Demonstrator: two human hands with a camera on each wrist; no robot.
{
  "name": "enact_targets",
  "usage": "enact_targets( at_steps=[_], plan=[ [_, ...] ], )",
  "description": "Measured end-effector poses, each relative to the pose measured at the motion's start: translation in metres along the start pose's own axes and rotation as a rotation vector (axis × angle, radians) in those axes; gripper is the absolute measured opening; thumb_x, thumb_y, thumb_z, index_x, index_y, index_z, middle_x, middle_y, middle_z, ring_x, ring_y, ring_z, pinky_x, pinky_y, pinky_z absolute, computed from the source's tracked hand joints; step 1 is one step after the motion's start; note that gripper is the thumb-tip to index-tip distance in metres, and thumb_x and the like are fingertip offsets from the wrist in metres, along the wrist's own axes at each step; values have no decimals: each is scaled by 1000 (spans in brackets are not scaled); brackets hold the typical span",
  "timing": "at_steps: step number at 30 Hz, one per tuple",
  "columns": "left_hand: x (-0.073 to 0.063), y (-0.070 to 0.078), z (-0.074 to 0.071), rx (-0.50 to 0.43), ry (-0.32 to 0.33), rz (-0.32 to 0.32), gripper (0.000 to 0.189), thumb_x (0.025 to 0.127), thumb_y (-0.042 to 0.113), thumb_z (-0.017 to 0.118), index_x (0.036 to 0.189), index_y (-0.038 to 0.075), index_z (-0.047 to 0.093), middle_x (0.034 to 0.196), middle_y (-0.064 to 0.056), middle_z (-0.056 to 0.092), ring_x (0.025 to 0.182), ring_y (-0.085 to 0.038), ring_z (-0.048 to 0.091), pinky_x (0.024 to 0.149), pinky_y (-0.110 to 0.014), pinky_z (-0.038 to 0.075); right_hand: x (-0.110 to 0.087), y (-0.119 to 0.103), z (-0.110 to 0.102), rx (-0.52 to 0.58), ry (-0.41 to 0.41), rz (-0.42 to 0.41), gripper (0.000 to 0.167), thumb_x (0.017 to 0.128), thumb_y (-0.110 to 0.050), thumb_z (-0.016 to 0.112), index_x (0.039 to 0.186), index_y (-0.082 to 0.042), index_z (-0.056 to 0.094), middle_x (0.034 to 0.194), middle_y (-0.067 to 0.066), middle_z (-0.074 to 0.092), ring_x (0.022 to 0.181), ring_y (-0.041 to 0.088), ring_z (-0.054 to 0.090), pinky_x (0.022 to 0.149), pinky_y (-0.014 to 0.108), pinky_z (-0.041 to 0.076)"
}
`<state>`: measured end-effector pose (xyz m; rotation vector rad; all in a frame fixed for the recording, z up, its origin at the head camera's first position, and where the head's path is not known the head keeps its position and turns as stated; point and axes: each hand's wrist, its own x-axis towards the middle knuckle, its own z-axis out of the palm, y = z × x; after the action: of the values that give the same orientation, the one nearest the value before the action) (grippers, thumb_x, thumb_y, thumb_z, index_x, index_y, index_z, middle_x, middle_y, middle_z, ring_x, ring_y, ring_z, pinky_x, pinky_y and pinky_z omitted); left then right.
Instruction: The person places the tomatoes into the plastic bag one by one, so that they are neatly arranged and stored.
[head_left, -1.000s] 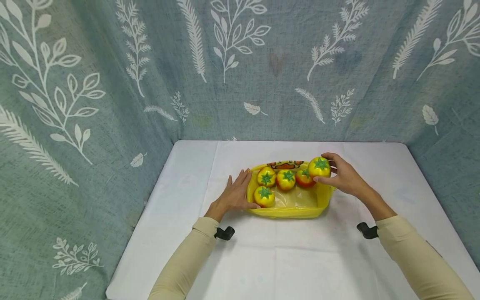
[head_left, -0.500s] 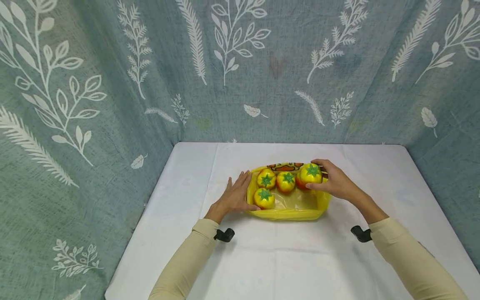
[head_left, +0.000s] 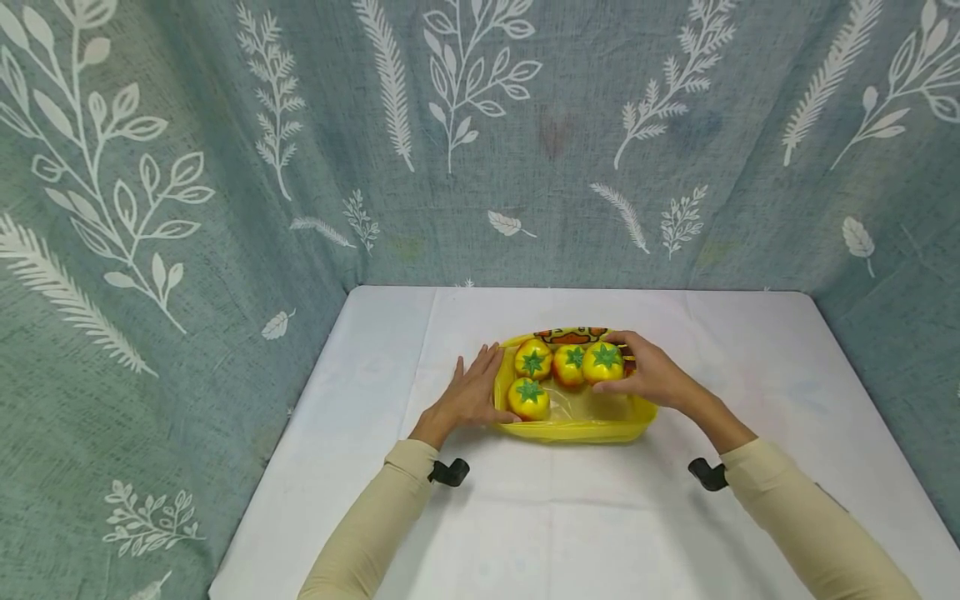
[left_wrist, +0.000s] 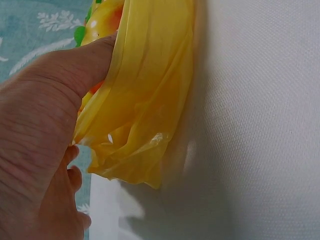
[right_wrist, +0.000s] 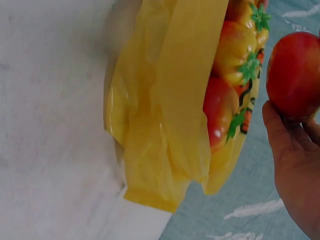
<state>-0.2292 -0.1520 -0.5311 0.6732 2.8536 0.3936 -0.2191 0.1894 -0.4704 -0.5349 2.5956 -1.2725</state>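
Note:
In the head view, a yellow plastic bag [head_left: 585, 431] lies with its mouth up and several toy tomatoes inside. They are yellow to red with green star-shaped tops, like the toy tomato [head_left: 528, 400] at the front left. My right hand [head_left: 656, 375] grips another toy tomato [head_left: 603, 362] over the bag's right part; its red underside shows in the right wrist view. My left hand [head_left: 468, 393] holds the bag's left end. In the left wrist view its thumb [left_wrist: 85, 62] reaches inside the rim, with the other fingers outside and partly hidden.
A white-covered table [head_left: 555, 533] lies under the bag. Behind it and at both sides hangs a grey-green curtain [head_left: 555, 208] with white leaf prints. A black wrist mount [head_left: 450, 472] sits on the left cuff and another black mount [head_left: 708, 474] on the right.
My right hand has moved left with the gripped toy tomato, from the bag's right end to over the row inside. The left hand has stayed in place.

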Motion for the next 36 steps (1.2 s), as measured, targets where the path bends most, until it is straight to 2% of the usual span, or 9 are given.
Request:
enact_targets(
  at_steps=[7, 15, 25, 36],
  plan=[
    [-1, 0, 1, -8, -1, 2, 127, 76, 69, 76, 163, 6, 10, 170, -11, 6, 156, -26, 2, 120, -61, 2, 4, 0, 13, -38, -18, -17, 88, 79, -38, 88, 144, 2, 44, 141, 24, 50, 125, 40, 52, 104, 55, 45],
    [-1, 0, 1, -8, -5, -2, 127, 76, 69, 77, 163, 6, 9, 170, -10, 4, 156, -25, 0, 120, -61, 1, 7, 3, 26, -79, -50, -29, 85, 82, -36, 86, 149, -3, 46, 143, 21, 53, 125, 39, 54, 104, 56, 46],
    [-2, -1, 4, -4, -3, 1, 126, 76, 69, 76, 163, 6, 10, 170, -10, 5, 156, -26, 2, 120, -62, 2, 6, 4, 38, -93, -83, 17, 94, 81, -48, 84, 152, -2, 42, 149, 24, 47, 132, 42, 48, 109, 59, 39],
    [-1, -1, 1, 4, -2, -7, 126, 76, 69, 76, 163, 6, 10, 170, -9, 4, 156, -25, 2, 120, -61, 1, 4, 2, 42, -109, -87, -24, 85, 84, -39, 84, 149, -1, 45, 148, 23, 47, 131, 41, 49, 108, 58, 41]
  ],
)
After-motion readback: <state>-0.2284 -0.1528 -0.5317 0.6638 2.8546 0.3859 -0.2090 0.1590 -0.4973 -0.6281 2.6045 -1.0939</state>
